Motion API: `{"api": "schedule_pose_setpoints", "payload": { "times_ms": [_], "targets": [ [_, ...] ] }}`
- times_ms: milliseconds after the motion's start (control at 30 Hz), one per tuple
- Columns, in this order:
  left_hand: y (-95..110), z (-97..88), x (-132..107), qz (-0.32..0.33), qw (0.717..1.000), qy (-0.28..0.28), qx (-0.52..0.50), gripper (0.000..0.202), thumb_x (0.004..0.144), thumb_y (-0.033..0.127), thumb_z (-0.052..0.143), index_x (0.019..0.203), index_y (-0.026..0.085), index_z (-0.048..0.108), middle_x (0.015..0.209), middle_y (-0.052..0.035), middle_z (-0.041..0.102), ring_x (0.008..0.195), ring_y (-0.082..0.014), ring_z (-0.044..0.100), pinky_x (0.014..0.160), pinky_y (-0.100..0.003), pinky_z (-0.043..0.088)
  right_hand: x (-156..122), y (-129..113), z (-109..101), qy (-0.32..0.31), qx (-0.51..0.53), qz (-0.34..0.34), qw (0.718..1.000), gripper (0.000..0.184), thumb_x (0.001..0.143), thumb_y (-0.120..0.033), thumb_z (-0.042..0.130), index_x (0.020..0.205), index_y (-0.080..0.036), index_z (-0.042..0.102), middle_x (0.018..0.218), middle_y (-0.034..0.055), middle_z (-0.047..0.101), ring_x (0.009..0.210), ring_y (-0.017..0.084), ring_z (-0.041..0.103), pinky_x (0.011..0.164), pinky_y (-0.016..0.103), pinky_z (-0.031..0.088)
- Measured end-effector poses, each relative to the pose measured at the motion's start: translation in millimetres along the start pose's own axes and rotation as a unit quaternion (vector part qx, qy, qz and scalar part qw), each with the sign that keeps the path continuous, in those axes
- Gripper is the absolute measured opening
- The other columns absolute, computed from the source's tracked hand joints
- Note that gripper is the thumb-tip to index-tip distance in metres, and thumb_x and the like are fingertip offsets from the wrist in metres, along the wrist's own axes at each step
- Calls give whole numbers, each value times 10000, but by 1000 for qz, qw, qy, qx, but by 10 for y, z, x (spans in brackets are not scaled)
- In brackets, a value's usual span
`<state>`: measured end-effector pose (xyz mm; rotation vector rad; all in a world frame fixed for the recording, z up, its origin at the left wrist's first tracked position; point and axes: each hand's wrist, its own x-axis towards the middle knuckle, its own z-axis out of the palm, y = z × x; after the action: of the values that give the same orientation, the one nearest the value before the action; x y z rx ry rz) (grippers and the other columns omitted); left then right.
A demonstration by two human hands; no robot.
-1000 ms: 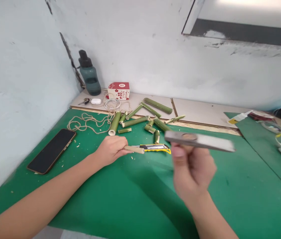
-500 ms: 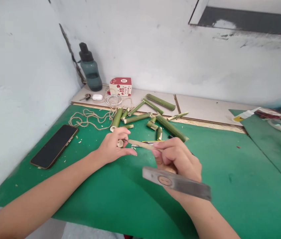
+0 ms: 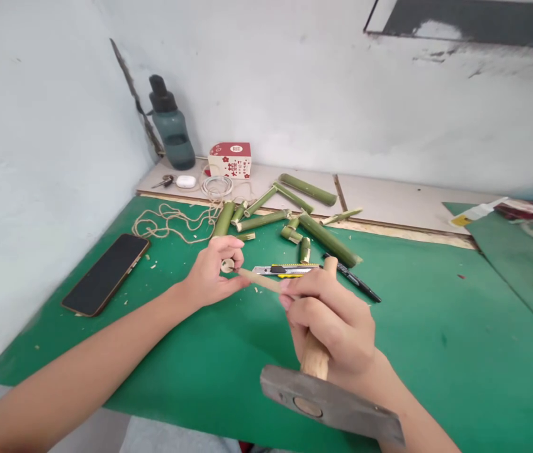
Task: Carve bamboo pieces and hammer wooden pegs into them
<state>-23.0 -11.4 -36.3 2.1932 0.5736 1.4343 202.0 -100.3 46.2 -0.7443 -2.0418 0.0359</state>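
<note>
Closest to me is the grey steel hammer head (image 3: pixel 330 402), hanging low at the near edge of the green mat-covered surface (image 3: pixel 436 340); half a second back it sat higher, and a second ago I had it up in the air, so it's dropped down and the swinging is clearly on pause. My right hand (image 3: pixel 330 321) has a closed grip on the pale wooden hammer handle (image 3: pixel 316 358), with the head pointing back at me and the butt end poking up past my knuckles, while the thumb and forefinger also pinch one end of the thin pale bamboo sliver (image 3: pixel 259 280). My left hand (image 3: pixel 214 277) holds the other end of that sliver, fingers curled shut around a small round pale bamboo ring (image 3: pixel 227 265), sliver tip right at the ring. A second ago only the left had the sliver, so now it's fiddly two-handed lining up, I'd say. Just beyond lies the yellow and black utility knife (image 3: pixel 285 270) and beside it a black marker pen (image 3: pixel 353 281). Off to the left is the black phone (image 3: pixel 106 274), face up. Further back there's a heap of cut green bamboo sticks (image 3: pixel 294 217) and a tangle of tan twine (image 3: pixel 172 221). At the wall stand a dark teal water bottle (image 3: pixel 170 129) and a little red and white box (image 3: pixel 231 159).
</note>
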Motion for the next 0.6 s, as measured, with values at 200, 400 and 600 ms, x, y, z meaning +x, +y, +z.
{"api": "schedule_pose_setpoints", "payload": {
  "times_ms": [200,400,600],
  "targets": [
    [49,-14,63,33,997,-8,63,546,886,354,792,1304,247,457,722,94,543,552,-54,503,577,-169,398,68,-15,7,-57,0,-21,998,262,861,76,521,844,-185,519,941,63,606,799,145,577,658,281,484],
    [87,-24,113,29,992,-18,125,392,940,493,705,1147,217,519,656,101,543,521,-55,492,564,-164,395,90,-53,21,-77,-27,-17,996,264,885,52,476,843,-205,512,866,54,616,812,169,598,623,273,448],
    [87,-59,144,49,986,-45,155,394,961,591,592,964,199,561,672,54,584,552,-78,528,559,-189,400,67,-45,71,-78,-24,6,997,264,881,46,460,821,-207,506,870,49,606,782,156,567,652,281,437]
  ]
}}
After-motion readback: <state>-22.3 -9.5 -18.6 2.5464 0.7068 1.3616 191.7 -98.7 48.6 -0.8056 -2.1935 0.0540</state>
